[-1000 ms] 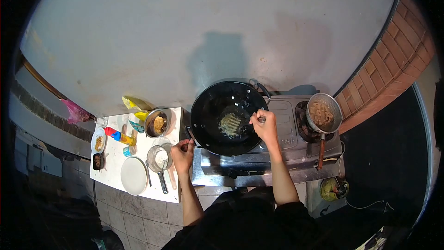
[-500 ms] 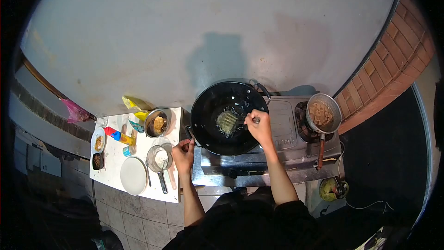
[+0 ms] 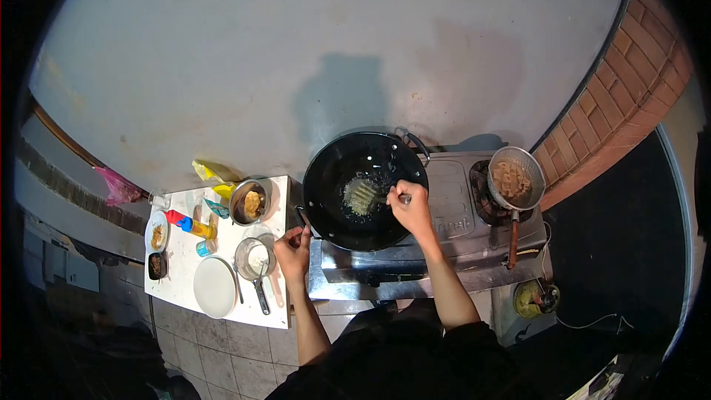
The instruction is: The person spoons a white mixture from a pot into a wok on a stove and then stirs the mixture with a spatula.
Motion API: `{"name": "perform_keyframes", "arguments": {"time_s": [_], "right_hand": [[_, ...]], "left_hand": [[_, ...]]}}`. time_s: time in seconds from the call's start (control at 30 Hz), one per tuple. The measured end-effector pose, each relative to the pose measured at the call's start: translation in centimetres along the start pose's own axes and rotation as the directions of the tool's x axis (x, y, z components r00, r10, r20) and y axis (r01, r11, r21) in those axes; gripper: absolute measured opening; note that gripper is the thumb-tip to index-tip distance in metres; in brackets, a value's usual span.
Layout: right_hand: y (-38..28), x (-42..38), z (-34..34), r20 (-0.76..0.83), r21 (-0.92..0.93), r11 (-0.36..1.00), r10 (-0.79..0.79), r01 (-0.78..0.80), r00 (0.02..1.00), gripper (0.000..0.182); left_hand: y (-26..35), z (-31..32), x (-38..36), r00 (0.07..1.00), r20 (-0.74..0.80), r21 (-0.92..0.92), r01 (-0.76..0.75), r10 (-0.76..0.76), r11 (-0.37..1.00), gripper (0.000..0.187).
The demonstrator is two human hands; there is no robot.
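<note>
A large black wok [image 3: 333, 211] stands on the left side of the gas stove. Pale yellowish food [image 3: 362, 196] sits in a bubbling patch at its middle. My right hand [image 3: 409, 204] is closed round the handle of a utensil [image 3: 404, 198] that reaches over the wok's right side to the food. At the wok's lower left, my left hand [image 3: 293, 246] has its fingers pressed together close to the side handle [image 3: 300, 216]; what it grips there is too small to make out.
A pan of brown food [image 3: 516, 180] sits on the right burner. On the white table [image 3: 259, 315] at left are a plate [image 3: 215, 287], a sieve-like pot [image 3: 246, 258], a steel bowl [image 3: 238, 211] and bottles [image 3: 196, 227]. A brick edge [image 3: 607, 104] rises at right.
The whole view has shifted slightly. My right hand and the utensil have moved a little lower relative to the wok. My left hand stays by the wok's handle.
</note>
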State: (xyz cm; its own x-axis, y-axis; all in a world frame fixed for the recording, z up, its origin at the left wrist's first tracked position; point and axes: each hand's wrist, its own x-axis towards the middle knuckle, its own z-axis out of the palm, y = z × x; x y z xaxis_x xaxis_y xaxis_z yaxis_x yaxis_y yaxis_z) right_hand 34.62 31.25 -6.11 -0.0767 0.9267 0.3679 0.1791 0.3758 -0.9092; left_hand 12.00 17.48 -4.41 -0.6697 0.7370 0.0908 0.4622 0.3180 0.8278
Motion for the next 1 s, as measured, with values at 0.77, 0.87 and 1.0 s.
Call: {"name": "perform_keyframes", "arguments": {"time_s": [0.77, 0.87, 1.0], "right_hand": [[-0.7, 0.0, -1.8, -0.046, -0.007, 1.000, 0.006, -0.007, 0.999, 0.024], [-0.9, -0.4, -1.2, -0.025, -0.034, 0.999, 0.018, -0.019, 1.000, 0.024], [-0.8, -1.1, -1.6, 0.035, 0.025, 0.999, 0.033, -0.034, 0.999, 0.024]], "left_hand": [[-0.3, 0.0, 0.1, 0.999, 0.004, -0.031, -0.038, 0.038, 0.999, 0.029], [-0.1, 0.0, 0.1, 1.000, 0.004, -0.044, -0.025, 0.025, 0.999, 0.029], [0.3, -0.3, -0.1, 1.000, 0.017, -0.003, 0.008, -0.008, 1.000, 0.034]]}}
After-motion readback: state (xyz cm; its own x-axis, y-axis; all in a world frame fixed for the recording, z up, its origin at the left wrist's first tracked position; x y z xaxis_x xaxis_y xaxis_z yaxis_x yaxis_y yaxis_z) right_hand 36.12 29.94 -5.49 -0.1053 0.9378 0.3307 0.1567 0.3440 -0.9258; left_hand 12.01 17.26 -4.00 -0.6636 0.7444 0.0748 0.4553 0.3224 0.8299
